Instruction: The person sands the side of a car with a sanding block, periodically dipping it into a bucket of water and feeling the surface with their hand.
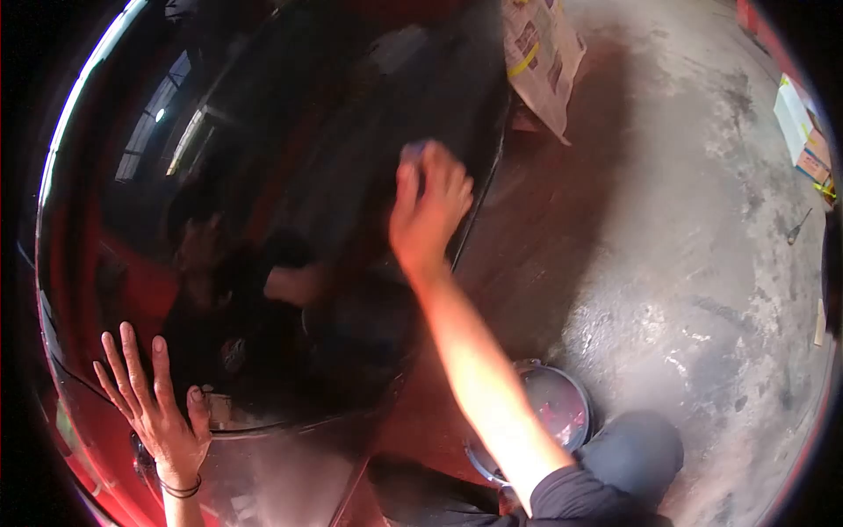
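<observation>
A glossy black car panel (pixel 351 351) fills the left half of the head view and mirrors a person and bright windows. My left hand (pixel 158 404) lies flat against its lower left part, fingers spread, with dark bands round the wrist. Higher up, near the panel's right edge, my right hand (pixel 430 206) is curled and pressed to the surface. Under its fingertips shows a small bluish pad (pixel 420 151). Motion blur and the fingers hide most of that pad.
A bucket (pixel 587 413) stands on the floor beside my knee (pixel 637 452), partly behind my right forearm. Newspaper (pixel 544 66) with yellow tape hangs at the top. Wet concrete floor (pixel 667 290) spreads rightward, with a cardboard box (pixel 812 158) at the far right.
</observation>
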Motion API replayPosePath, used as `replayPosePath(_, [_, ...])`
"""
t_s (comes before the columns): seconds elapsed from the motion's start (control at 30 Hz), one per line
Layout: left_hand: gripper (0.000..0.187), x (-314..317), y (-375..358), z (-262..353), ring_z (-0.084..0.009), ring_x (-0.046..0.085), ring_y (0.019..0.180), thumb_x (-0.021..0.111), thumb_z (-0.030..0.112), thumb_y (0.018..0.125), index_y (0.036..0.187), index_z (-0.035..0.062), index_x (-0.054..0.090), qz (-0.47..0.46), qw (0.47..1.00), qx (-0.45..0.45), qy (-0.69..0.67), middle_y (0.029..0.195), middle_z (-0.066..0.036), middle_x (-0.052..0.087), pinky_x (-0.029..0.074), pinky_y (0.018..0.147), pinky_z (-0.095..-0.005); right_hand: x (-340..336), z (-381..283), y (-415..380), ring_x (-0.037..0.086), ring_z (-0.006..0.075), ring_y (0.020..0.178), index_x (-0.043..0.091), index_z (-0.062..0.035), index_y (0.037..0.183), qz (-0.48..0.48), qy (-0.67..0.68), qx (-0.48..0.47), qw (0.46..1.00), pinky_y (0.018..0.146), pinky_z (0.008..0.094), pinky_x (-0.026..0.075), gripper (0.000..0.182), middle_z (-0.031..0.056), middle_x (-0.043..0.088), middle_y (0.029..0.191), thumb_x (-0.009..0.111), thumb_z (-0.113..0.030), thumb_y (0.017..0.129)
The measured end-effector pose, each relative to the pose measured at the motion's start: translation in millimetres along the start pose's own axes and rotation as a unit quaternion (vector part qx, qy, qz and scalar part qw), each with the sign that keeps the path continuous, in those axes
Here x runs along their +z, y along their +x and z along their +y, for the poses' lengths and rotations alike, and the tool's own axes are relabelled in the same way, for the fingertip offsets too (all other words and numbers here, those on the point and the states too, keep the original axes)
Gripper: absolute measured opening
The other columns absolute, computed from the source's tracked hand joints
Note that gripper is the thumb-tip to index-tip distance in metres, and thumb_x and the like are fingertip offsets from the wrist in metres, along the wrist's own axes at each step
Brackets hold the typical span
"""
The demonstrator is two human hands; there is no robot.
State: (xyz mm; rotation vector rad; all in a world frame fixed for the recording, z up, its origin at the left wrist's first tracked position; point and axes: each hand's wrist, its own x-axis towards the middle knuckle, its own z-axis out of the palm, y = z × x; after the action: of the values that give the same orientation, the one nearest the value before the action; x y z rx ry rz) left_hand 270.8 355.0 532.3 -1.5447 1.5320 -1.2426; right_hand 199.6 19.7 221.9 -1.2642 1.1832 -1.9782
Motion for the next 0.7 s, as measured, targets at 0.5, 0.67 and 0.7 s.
replayPosePath(0.5, [0.062, 3.8, 3.1, 2.9, -0.0472, 0.024, 0.172, 0.048, 0.034, 0.116, 0.173, 0.0108, 0.046, 0.03, 0.999, 0.004, -0.015, 0.184, -0.021, 0.034, 0.012, 0.139, -0.0675, 0.9, 19.6, 50.5, 0.062, 0.0465, 0.137, 0.071, -0.0088, 0.148, 0.001, 0.02, 0.16, 0.987, 0.114, 0.059, 0.045, 0.04, 0.0183, 0.07, 0.152, 0.07, -0.023, 0.11])
replayPosePath(0.67, [0.061, 3.4, 4.3, 5.8, -0.047, 0.025, 0.172, 0.047, 0.036, 0.117, 0.172, 0.0107, 0.047, 0.043, 0.999, 0.009, -0.025, 0.184, -0.021, 0.035, 0.013, 0.138, -0.0669, -21.4, 28.6, -41.9, 0.057, 0.045, 0.142, 0.068, -0.0141, 0.156, 0.013, -0.004, 0.052, 0.999, 0.119, 0.0582, 0.039, 0.046, 0.0214, 0.059, 0.162, 0.069, -0.028, 0.112])
replayPosePath(0.7, [0.061, 3.8, 6.1, 6.0, -0.047, 0.025, 0.172, 0.047, 0.037, 0.117, 0.172, 0.0107, 0.047, 0.045, 0.999, 0.011, -0.022, 0.184, -0.021, 0.035, 0.013, 0.138, -0.0668, -32.9, 17.6, -89.0, 0.054, 0.0442, 0.146, 0.066, -0.0181, 0.16, -0.011, -0.008, 0.063, 0.998, 0.119, 0.0568, 0.038, 0.048, 0.0223, 0.057, 0.163, 0.068, -0.027, 0.113])
